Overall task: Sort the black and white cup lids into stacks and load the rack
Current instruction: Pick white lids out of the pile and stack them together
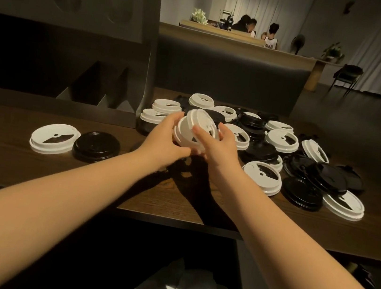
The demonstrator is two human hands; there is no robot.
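Head view: both hands, left hand (165, 138) and right hand (218, 148), grasp a tilted stack of white lids (195, 130) above the surface (105, 181), near the mixed lid pile (270, 151). Loosely nested, the tilted stack could slide apart and scatter before reaching the rack (60, 63) at far left.

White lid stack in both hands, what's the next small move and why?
Probably square it up: the white lid stack sits tilted between the left hand and right hand, its top lid skewed. Then add another loose white lid from the mixed pile; the rack shows no lids yet.
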